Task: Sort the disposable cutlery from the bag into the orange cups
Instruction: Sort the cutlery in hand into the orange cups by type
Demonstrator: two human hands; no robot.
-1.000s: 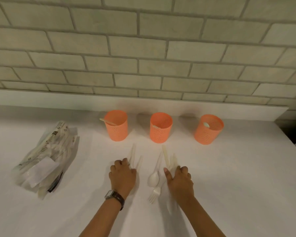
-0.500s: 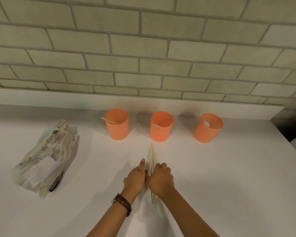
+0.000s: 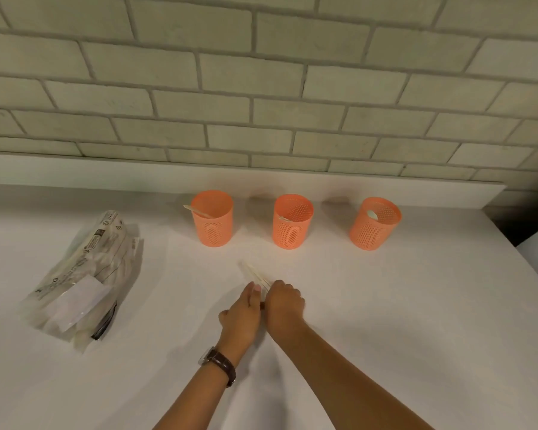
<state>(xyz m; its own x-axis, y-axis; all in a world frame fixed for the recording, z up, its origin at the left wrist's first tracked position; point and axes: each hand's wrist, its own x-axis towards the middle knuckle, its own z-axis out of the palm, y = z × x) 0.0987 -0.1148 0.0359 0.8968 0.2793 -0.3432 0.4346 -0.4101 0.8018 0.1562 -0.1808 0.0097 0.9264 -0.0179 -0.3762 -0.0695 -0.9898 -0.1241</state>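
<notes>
**Gathering step.** Your right hand [image 3: 284,305] curls over the cutlery [image 3: 255,274], which lies mid-counter [image 3: 416,321] with its handles angled toward the far left. Your left hand [image 3: 241,318] presses against the bundle's side; whether its fingers curl under cannot be told. Square the handles before lifting, then split the bundle by type, since each of the three cups [image 3: 292,220] along the far edge shows one piece inside. There is open counter to the right and on the near side. The bag [image 3: 81,274] sits well apart by the left edge.
</notes>
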